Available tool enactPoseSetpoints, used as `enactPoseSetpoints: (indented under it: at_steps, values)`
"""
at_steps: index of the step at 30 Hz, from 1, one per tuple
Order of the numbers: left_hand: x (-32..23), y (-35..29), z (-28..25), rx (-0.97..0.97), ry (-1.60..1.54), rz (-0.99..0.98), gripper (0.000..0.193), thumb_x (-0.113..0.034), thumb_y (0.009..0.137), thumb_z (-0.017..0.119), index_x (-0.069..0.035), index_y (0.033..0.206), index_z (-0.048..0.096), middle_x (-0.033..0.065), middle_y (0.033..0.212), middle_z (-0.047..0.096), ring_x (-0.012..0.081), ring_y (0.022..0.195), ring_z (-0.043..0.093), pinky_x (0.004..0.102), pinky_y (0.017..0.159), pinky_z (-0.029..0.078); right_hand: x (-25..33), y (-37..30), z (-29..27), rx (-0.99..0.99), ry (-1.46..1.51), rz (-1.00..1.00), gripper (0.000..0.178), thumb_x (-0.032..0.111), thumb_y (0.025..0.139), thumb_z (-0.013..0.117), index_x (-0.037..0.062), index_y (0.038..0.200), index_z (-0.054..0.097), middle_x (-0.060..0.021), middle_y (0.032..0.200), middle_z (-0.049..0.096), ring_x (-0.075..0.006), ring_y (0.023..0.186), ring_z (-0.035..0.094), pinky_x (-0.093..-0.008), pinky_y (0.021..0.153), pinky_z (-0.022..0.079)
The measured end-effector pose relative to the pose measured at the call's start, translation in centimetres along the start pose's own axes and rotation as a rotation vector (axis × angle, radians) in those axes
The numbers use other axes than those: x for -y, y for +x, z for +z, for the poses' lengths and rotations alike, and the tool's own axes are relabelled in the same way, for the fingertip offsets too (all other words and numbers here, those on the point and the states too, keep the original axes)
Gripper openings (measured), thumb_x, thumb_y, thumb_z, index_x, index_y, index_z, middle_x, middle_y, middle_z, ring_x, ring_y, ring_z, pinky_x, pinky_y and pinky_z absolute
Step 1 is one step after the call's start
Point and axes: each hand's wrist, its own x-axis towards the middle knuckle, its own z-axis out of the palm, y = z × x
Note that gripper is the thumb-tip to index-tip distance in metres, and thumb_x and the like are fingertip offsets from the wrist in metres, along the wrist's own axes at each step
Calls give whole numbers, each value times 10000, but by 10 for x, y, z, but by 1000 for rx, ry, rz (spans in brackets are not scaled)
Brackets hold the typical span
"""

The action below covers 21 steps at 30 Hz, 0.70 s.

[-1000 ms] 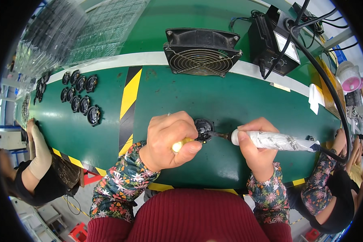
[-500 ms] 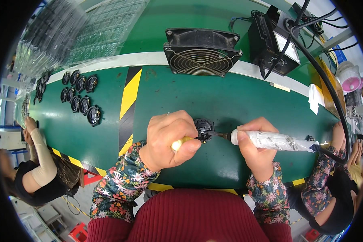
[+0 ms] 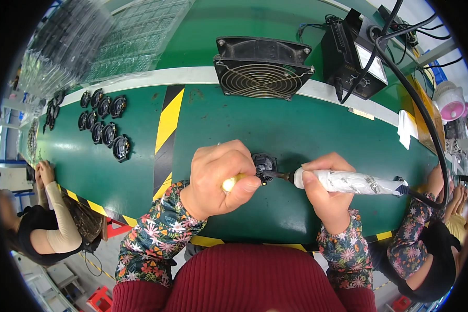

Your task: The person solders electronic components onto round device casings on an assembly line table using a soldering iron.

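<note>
A small round black plastic part (image 3: 265, 162) lies on the green table in front of me. My left hand (image 3: 221, 179) is closed beside its left edge, gripping a yellow thing with a pale rounded end (image 3: 228, 184); most of it is hidden in the fist, so its kind does not show. From the other side, my right hand (image 3: 327, 190) holds a soldering iron (image 3: 361, 182) by its white-wrapped handle. The iron's dark tip reaches the part's right side, at or just over it; contact cannot be made out. A black cable trails from the handle's end.
A black fan (image 3: 263, 78) with a wire grille stands behind the part. To its right is a black power unit (image 3: 356, 65) with cables. Several similar black parts (image 3: 120, 148) sit in rows at left, near stacked clear trays (image 3: 132, 36). Co-workers sit at both sides.
The soldering iron and my right hand have shifted slightly left. My left hand stays almost in place. The left co-worker's hands have come nearer the table edge.
</note>
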Motion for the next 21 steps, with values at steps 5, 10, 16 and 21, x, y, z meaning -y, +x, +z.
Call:
enactPoseSetpoints:
  at_steps: [5,10,16,21]
  values:
    - [0,0,0,6,4,3,264,-271,838,636,-70,697,537,52,641,546,195,481,515,290,428,392,1,1,0,2,-30,-16,100,30,752,701,-4,761,607,-56,693,648,-76,591,588,-218,539,465]
    - [0,1,0,14,13,13,263,-268,837,634,-72,692,535,49,641,546,192,481,514,289,425,388,0,2,0,18,-108,-52,108,33,734,708,3,750,606,-57,681,645,-87,575,599,-224,528,471]
    - [-1,0,0,15,10,7,269,-269,841,630,-67,693,534,55,641,546,197,486,519,292,429,395,-3,2,1,13,-77,-78,115,38,741,709,1,746,601,-52,671,637,-85,569,591,-223,523,466]
    - [-2,1,0,13,13,19,277,-276,846,629,-64,695,534,61,639,544,203,492,524,293,432,399,-2,1,0,11,-70,-63,115,36,750,706,-4,750,599,-52,674,632,-76,577,583,-219,525,462]
